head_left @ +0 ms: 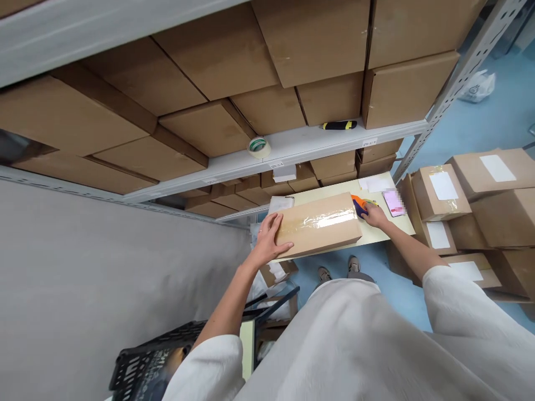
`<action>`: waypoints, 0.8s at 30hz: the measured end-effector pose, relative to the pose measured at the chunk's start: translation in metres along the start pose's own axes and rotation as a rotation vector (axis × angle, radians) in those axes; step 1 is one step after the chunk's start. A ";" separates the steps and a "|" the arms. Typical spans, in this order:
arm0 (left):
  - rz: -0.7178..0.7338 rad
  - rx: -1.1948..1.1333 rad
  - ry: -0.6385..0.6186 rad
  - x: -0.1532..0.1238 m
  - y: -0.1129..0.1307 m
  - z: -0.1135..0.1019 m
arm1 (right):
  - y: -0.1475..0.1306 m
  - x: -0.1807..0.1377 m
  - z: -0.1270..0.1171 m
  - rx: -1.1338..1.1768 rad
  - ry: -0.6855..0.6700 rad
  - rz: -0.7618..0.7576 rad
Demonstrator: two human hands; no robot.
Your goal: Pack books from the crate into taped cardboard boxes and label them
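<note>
A long cardboard box lies on a pale yellow tabletop, with shiny clear tape along its upper face. My left hand grips the box's left end, its thumb resting on the top face and its fingers spread over the far side. At the opposite end, my right hand is closed around an orange and dark blue tape dispenser. The dispenser is right at the end of the tape; whether it touches the cardboard I cannot tell. Part of it is hidden by my fingers.
Beyond the table, a metal shelf carries stacked cartons, a tape roll and a yellow-black utility knife. A pink-screened phone lies on the table. Labelled boxes crowd the right. A black crate stands lower left.
</note>
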State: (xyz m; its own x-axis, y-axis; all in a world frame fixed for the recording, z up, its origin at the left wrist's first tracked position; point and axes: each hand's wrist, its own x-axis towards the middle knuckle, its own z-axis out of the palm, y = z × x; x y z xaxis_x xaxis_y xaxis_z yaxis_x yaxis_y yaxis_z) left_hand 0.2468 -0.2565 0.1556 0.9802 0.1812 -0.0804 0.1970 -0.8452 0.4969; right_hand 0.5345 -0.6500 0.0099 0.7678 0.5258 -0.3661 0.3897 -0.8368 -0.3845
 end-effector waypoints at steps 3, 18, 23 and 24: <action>-0.009 0.010 -0.017 -0.001 0.002 -0.003 | 0.003 0.009 0.015 -0.073 0.004 -0.037; -0.045 0.033 -0.044 -0.001 0.004 -0.008 | 0.002 0.014 0.036 -0.075 -0.042 -0.040; -0.051 0.012 -0.039 -0.002 0.006 -0.007 | -0.008 0.001 0.019 0.021 0.040 -0.030; -0.055 -0.006 -0.029 -0.002 0.005 -0.006 | -0.012 -0.002 0.011 0.086 0.081 -0.023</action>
State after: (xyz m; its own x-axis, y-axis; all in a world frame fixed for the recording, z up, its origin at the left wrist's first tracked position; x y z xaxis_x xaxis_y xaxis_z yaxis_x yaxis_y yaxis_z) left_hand 0.2457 -0.2578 0.1633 0.9680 0.2131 -0.1327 0.2510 -0.8311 0.4963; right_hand 0.5221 -0.6394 0.0058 0.7993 0.5274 -0.2881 0.3649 -0.8068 -0.4646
